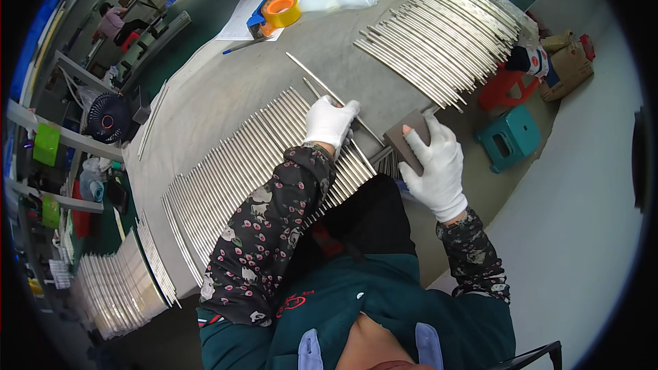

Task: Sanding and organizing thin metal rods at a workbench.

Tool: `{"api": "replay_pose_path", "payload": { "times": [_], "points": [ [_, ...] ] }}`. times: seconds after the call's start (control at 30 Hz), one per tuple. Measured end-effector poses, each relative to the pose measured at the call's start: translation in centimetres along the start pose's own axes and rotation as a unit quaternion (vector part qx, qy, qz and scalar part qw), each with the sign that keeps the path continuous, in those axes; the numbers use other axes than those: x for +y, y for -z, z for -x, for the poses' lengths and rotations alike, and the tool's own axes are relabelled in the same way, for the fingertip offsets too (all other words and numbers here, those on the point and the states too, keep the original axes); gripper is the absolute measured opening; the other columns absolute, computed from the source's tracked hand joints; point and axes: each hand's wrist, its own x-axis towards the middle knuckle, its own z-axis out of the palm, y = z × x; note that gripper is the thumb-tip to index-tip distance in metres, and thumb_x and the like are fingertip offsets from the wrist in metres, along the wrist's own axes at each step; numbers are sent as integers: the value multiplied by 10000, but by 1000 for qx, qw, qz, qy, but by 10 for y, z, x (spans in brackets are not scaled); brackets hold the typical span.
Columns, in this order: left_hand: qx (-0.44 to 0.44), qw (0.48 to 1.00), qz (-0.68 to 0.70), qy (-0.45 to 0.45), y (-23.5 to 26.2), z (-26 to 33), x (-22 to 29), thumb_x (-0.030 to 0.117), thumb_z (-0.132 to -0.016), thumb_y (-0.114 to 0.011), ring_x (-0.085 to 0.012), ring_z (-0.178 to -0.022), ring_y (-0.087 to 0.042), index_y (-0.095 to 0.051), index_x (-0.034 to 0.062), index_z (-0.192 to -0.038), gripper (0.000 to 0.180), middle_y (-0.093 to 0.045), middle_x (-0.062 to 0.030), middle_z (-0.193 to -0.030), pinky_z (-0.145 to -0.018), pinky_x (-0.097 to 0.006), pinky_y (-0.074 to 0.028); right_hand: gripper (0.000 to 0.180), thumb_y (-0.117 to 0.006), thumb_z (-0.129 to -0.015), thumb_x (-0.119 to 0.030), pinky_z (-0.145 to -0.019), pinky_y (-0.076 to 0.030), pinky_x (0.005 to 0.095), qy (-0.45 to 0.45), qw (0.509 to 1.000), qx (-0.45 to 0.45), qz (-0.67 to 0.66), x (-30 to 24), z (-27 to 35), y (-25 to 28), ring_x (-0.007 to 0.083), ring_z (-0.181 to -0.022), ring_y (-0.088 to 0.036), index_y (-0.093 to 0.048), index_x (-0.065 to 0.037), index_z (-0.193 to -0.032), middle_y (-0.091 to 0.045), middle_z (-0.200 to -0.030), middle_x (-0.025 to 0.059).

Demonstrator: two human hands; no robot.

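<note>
My left hand (329, 123), in a white glove, is closed on a thin metal rod (308, 72) that slants from upper left to lower right across the table. Beneath this hand lies a long row of similar rods (240, 157), side by side along the near edge. In my right hand (437, 168), also gloved, is a flat grey-brown block (404, 138), held between thumb and fingers. One corner of the block is close to the rod's lower end; whether they touch I cannot tell. The left fingertips are partly hidden behind the glove.
A second batch of rods (439, 38) covers the far right of the table. Tape rolls (281, 10), a pen (245, 45) and papers lie at the back. Wrapped rods (116, 288) sit at the lower left. A teal stool (510, 138) and red stool (507, 88) stand right.
</note>
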Motion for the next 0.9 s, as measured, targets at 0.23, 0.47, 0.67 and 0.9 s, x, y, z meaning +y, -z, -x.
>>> {"api": "replay_pose_path", "payload": {
  "times": [0.23, 0.47, 0.67, 0.9],
  "points": [
    [-75, 995, -26, 68, 15, -2, -6, 159, -819, -664, -98, -413, -508, -530, 0, -901, 223, -606, -65, -641, -356, -241, -401, 565, -755, -642, -233, -800, -470, 423, 12, 999, -27, 11, -13, -5, -6, 369, -1101, -510, -593, -138, -1175, -457, -1295, 256],
    [-44, 678, -471, -562, 39, -8, -6, 193, -850, -602, -316, -1234, -460, -542, 72, -1200, 376, -512, -154, -1279, -1001, -450, -389, 587, -773, -641, -258, -800, -465, 417, 25, 998, -53, 3, -6, 1, -6, 360, -1123, -495, -587, -139, -1185, -451, -1308, 243],
    [-112, 689, -493, -520, 52, -17, -30, 293, -856, -571, -308, -1263, -404, -572, 72, -1164, 379, -503, -121, -1262, -1061, -506, -292, 584, -760, -610, -191, -883, -440, 433, -9, 998, -56, -16, -5, 17, 12, 382, -1104, -492, -609, -111, -1169, -464, -1298, 253],
    [-99, 687, -468, -546, 64, -8, -39, 277, -851, -573, -288, -1242, -425, -565, 68, -1165, 378, -525, -116, -1185, -1068, -491, -293, 623, -746, -572, -189, -890, -430, 445, -23, 991, -122, -54, -32, 50, 30, 387, -1079, -495, -601, -115, -1173, -467, -1291, 261]
  ]
}}
